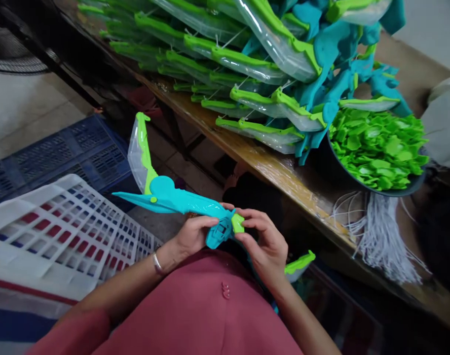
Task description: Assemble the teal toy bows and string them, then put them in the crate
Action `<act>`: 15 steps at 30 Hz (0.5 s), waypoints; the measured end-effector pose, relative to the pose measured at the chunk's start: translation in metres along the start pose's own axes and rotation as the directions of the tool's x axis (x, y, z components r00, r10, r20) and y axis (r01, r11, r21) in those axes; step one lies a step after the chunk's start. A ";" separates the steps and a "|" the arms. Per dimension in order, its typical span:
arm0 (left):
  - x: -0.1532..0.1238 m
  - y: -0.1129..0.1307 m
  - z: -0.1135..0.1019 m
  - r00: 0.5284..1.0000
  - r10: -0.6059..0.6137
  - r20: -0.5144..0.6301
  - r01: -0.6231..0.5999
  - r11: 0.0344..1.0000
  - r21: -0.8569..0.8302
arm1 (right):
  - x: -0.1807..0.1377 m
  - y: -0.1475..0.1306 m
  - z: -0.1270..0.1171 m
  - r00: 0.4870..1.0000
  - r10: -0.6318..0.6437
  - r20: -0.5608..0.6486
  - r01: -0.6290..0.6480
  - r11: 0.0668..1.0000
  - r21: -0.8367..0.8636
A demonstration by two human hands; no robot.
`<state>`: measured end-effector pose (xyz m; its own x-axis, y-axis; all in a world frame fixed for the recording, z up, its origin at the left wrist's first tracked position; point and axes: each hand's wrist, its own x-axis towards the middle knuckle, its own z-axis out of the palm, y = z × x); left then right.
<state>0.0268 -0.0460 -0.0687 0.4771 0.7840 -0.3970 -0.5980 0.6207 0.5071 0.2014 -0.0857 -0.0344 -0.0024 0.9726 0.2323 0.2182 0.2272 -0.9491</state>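
Observation:
In front of my body is a teal toy bow (199,203) with green and clear arms. My left hand (195,231) is closed around its teal middle part, thumb on top near a small square opening. Between the thumb and fingers of my right hand (264,241) is a small bright green plastic piece (238,223), pinched against the side of the teal part. One green-edged arm (144,153) rises at the bow's left end. Another green arm (299,264) shows beyond my right wrist, its joint hidden by my hand.
Stacked toy bows (247,64) cover much of the wooden table (284,177). A dark bowl (380,190) of green pieces stands at its right, with white strings (384,241) hanging over the edge beside it. A white plastic basket (73,222) is at my left, a blue crate (62,158) behind it.

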 end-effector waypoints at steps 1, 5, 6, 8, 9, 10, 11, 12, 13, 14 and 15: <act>0.000 -0.002 0.000 1.000 -0.002 -0.029 0.002 1.000 0.005 | -0.003 0.001 0.002 1.000 -0.019 0.002 0.019 0.999 -0.040; 0.002 -0.008 -0.001 0.997 -0.047 -0.058 0.046 0.999 -0.020 | -0.007 0.009 0.009 0.990 -0.128 0.062 0.138 0.967 -0.214; 0.002 -0.009 0.000 0.996 -0.065 -0.054 0.064 0.998 -0.027 | -0.008 0.011 0.011 0.982 -0.172 0.080 0.187 0.946 -0.266; 0.003 -0.011 0.001 0.995 -0.094 -0.045 0.093 0.995 -0.032 | -0.008 0.014 0.012 0.964 -0.241 0.115 0.267 0.894 -0.359; 0.004 -0.011 0.002 0.994 -0.099 -0.042 0.098 0.995 -0.030 | -0.008 0.015 0.011 0.957 -0.258 0.132 0.289 0.874 -0.391; 0.004 -0.012 0.003 0.994 -0.098 -0.039 0.097 0.995 -0.028 | -0.008 0.015 0.011 0.953 -0.262 0.150 0.301 0.860 -0.411; 0.005 -0.012 0.003 0.995 -0.097 -0.037 0.096 0.995 -0.028 | -0.008 0.014 0.009 0.952 -0.256 0.169 0.304 0.854 -0.421; 0.005 -0.013 0.004 0.995 -0.094 -0.037 0.093 0.995 -0.027 | -0.008 0.013 0.008 0.952 -0.244 0.185 0.301 0.853 -0.425; 0.005 -0.013 0.005 0.995 -0.092 -0.038 0.091 0.995 -0.027 | -0.008 0.011 0.006 0.953 -0.229 0.199 0.295 0.853 -0.431; 0.005 -0.013 0.005 0.995 -0.090 -0.039 0.089 0.996 -0.030 | -0.009 0.009 0.005 0.953 -0.216 0.210 0.290 0.851 -0.439; 0.005 -0.013 0.006 0.996 -0.087 -0.036 0.085 0.996 -0.034 | -0.009 0.008 0.004 0.954 -0.205 0.218 0.284 0.848 -0.448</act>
<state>0.0409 -0.0505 -0.0732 0.5036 0.7269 -0.4669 -0.5765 0.6853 0.4450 0.1993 -0.0927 -0.0448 -0.2597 0.8922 0.3695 0.6214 0.4473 -0.6433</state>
